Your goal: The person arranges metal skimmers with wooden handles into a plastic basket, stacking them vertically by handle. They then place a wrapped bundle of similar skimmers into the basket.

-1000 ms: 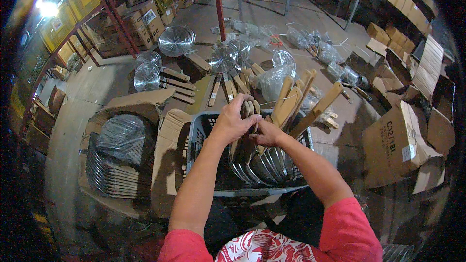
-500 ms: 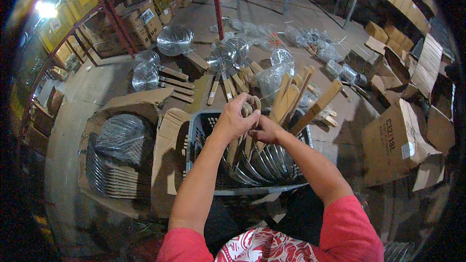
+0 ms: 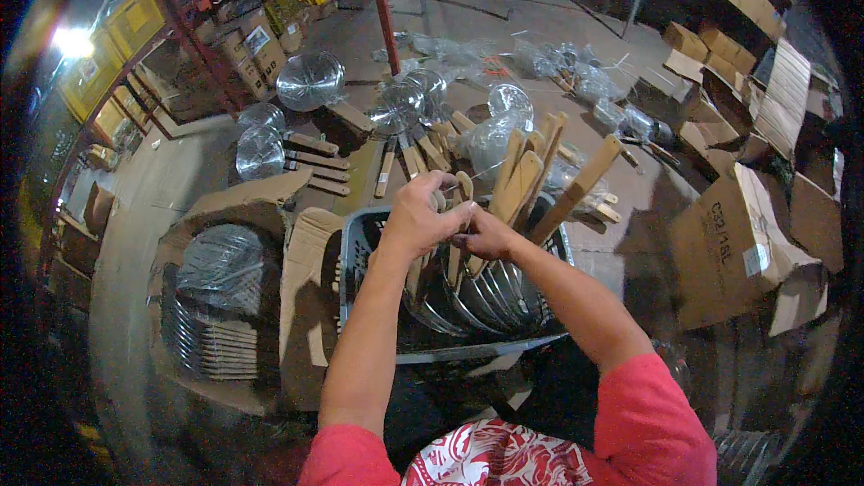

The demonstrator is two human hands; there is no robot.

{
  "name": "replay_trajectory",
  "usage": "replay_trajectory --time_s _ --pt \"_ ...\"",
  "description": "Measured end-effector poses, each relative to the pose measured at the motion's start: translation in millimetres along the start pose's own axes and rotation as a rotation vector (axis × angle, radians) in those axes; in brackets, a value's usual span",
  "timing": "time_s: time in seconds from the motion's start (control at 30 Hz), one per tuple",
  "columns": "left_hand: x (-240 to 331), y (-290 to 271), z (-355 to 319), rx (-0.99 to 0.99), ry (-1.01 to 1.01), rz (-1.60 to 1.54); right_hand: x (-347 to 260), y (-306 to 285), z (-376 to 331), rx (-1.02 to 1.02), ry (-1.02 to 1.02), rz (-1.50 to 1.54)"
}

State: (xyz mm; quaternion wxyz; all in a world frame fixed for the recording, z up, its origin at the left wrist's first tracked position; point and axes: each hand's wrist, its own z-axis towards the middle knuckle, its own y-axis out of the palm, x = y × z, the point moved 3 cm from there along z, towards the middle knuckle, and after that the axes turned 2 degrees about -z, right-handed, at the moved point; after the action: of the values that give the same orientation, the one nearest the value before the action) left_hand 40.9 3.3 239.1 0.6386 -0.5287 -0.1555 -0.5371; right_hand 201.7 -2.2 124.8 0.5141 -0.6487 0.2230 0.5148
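A grey plastic crate [image 3: 468, 350] stands before me. Several round metal skimmers [image 3: 486, 301] lie nested in it, with flat wooden handles [image 3: 585, 189] sticking up at its right side. My left hand [image 3: 421, 218] is curled round the top ends of wooden handles at the crate's middle, its thumb reaching toward the right hand. My right hand [image 3: 486, 236] is closed beside it, just below those ends. Its fingertips are partly hidden, and what they pinch cannot be made out. A thin pale strand shows just above the hands.
At left, an opened carton [image 3: 225, 184] holds a plastic-wrapped stack of metal skimmers [image 3: 220, 270]. More round skimmers [image 3: 310, 81] lie on the floor ahead, amid clear plastic wrap [image 3: 495, 139]. Open cardboard boxes [image 3: 720, 243] stand at right. A red post [image 3: 382, 9] rises beyond.
The view has shifted slightly. My left hand's fingers have loosened a little and its thumb now extends toward my right hand. Both hands stay at the handle ends.
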Motion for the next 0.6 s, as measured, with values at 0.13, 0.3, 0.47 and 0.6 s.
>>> replay_trajectory --time_s 0.13,0.3,0.47,0.6 --pt "6.9 1.7 -1.1 0.046 -0.001 0.095 -7.5 -1.8 -2.6 0.063 -0.018 -0.012" --pt "4.2 -3.7 -3.8 -0.011 -0.025 0.117 -14.6 -4.5 -6.5 -0.075 0.120 0.088" --pt "12.5 -13.9 -8.7 -0.044 -0.023 0.312 -1.9 5.6 -1.9 -0.110 0.170 -0.058" --pt "30.5 -13.0 -20.7 0.025 0.079 0.421 2.8 16.7 -1.6 0.018 -0.137 -0.146"
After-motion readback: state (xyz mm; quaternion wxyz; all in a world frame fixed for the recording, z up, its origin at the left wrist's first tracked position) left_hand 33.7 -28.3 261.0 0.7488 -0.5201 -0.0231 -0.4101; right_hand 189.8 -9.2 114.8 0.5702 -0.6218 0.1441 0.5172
